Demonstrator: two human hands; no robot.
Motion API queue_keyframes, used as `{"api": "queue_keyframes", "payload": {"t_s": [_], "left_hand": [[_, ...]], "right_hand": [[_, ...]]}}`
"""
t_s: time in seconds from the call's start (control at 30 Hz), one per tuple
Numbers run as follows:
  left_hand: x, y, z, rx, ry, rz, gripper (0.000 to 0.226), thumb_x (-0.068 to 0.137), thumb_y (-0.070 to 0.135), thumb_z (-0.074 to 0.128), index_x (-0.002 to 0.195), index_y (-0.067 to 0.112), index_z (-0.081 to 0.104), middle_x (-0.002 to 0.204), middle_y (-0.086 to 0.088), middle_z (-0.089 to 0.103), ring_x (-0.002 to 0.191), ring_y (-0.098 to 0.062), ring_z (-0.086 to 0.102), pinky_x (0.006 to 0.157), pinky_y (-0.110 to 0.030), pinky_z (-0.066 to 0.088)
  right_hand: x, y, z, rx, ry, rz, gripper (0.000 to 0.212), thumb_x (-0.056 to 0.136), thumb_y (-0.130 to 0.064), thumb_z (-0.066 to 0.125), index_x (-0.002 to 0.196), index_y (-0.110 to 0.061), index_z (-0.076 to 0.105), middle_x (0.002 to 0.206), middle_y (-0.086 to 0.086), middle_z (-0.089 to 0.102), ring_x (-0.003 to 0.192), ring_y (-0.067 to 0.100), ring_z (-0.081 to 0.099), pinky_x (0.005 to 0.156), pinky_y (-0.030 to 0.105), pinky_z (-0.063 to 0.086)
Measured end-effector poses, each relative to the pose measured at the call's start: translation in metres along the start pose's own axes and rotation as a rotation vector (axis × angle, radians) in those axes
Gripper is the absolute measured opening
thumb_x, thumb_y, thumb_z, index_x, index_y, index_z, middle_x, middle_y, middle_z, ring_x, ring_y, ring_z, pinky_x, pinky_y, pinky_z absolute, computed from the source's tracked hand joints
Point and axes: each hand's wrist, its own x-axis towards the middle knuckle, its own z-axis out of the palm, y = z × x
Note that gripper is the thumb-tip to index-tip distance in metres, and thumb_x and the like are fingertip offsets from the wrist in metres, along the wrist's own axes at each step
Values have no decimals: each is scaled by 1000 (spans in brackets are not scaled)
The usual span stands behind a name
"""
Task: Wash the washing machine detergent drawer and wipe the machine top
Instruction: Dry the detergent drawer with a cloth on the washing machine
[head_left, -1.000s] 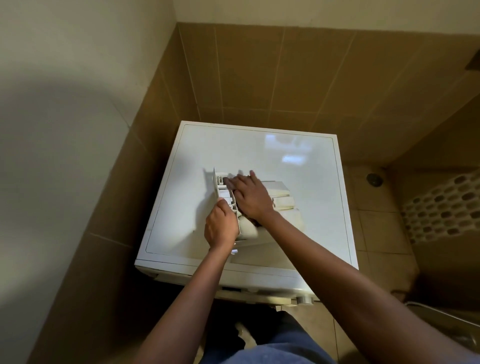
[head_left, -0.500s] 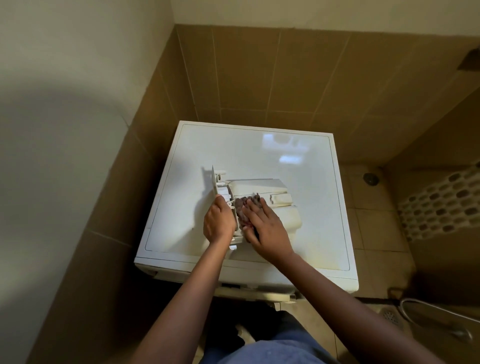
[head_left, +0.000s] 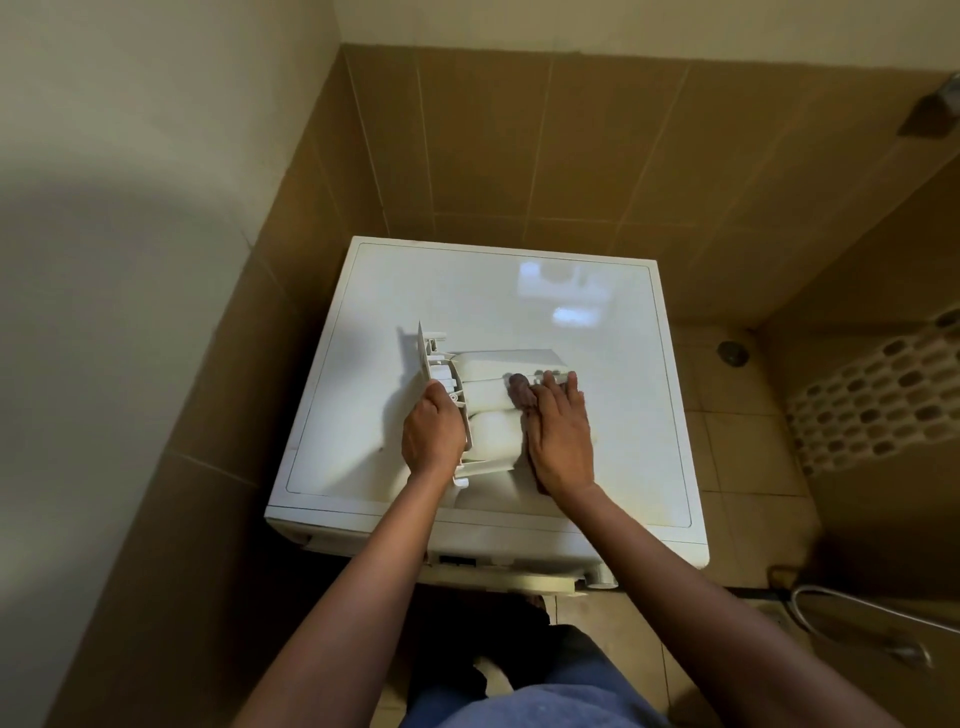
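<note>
Right hand (head_left: 558, 436) and its dark cloth (head_left: 519, 391) have slid from the panel end of the detergent drawer (head_left: 488, 397) to its far end, right of centre frame; the fingers lie straight and close together, pressing the cloth down. Left hand (head_left: 432, 434) curls round the upright front panel, bracing the drawer on the machine top (head_left: 467, 291) at mid-frame. Likely hazard — a hard sideways stroke skids the drawer over the glossy top, or off its near edge, if that brace loosens.

Glossy smooth machine top (head_left: 467, 301), matt plastic detergent drawer (head_left: 498, 364), soft cloth (head_left: 521, 392), matt wall tiles (head_left: 571, 156).
</note>
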Motion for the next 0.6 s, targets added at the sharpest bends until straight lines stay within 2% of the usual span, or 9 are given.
{"api": "queue_keyframes", "payload": {"t_s": [0.1, 0.17, 0.2, 0.27, 0.33, 0.4, 0.47, 0.53, 0.6], "left_hand": [[1, 1, -1, -4, -13, -23, 57, 104, 33, 15, 114, 2, 62, 124, -21, 61, 115, -36, 54, 89, -36, 39], [2, 1, -2, -17, -37, -38, 55, 104, 31, 14, 124, 4, 57, 133, -20, 56, 122, -35, 50, 95, -38, 37], [3, 1, -2, -25, -49, -40, 54, 104, 30, 13, 126, 5, 56, 134, -19, 55, 123, -35, 49, 96, -38, 37], [3, -1, -2, -37, -59, -42, 53, 104, 30, 13, 127, 6, 55, 135, -18, 54, 123, -35, 49, 97, -39, 37], [4, -2, -2, -58, -68, -59, 54, 103, 32, 13, 127, 8, 56, 134, -18, 56, 121, -35, 51, 98, -40, 40], [4, -1, -2, -81, -76, -85, 57, 102, 34, 12, 124, 9, 58, 132, -18, 58, 119, -35, 53, 99, -42, 41], [4, -2, -3, -105, -73, -105, 59, 102, 37, 10, 120, 9, 60, 129, -18, 59, 117, -35, 54, 99, -43, 42], [4, -2, -5, -116, -62, -98, 60, 102, 37, 9, 120, 9, 59, 128, -18, 60, 117, -34, 54, 98, -42, 43], [3, -2, -5, -103, -49, -91, 63, 102, 38, 8, 120, 8, 60, 127, -18, 61, 117, -34, 55, 98, -41, 43]], "right_hand": [[-2, -24, 9, 82, -25, -148, 40, 95, -23, 39, 130, -15, 55, 136, 11, 53, 136, 29, 31, 115, 40, 25], [-5, -39, 7, 154, -65, -274, 32, 96, -15, 45, 126, -12, 58, 125, 8, 60, 125, 24, 42, 107, 33, 35], [-5, -45, 1, 240, -74, -241, 27, 97, -13, 46, 119, -14, 61, 114, 2, 64, 114, 19, 51, 95, 30, 42], [-1, -52, -14, 467, -59, -26, 20, 96, -12, 47, 101, -22, 64, 90, -14, 65, 85, 1, 59, 73, 21, 42], [10, -58, -22, 625, 11, 132, 20, 95, -14, 49, 95, -24, 66, 81, -17, 65, 74, -5, 58, 67, 18, 42], [28, -72, -21, 588, 4, 85, 20, 93, -17, 53, 102, -21, 70, 96, -8, 68, 90, 1, 60, 80, 22, 46], [43, -86, -9, 422, -145, -29, 25, 91, -22, 56, 112, -17, 69, 113, 7, 59, 109, 20, 53, 96, 32, 42], [51, -92, 4, 268, -255, -93, 27, 91, -26, 56, 112, -12, 66, 112, 14, 54, 109, 32, 49, 95, 37, 41], [53, -88, 5, 208, -261, -182, 25, 91, -27, 57, 107, -9, 64, 106, 14, 52, 103, 33, 50, 88, 36, 44]]}}
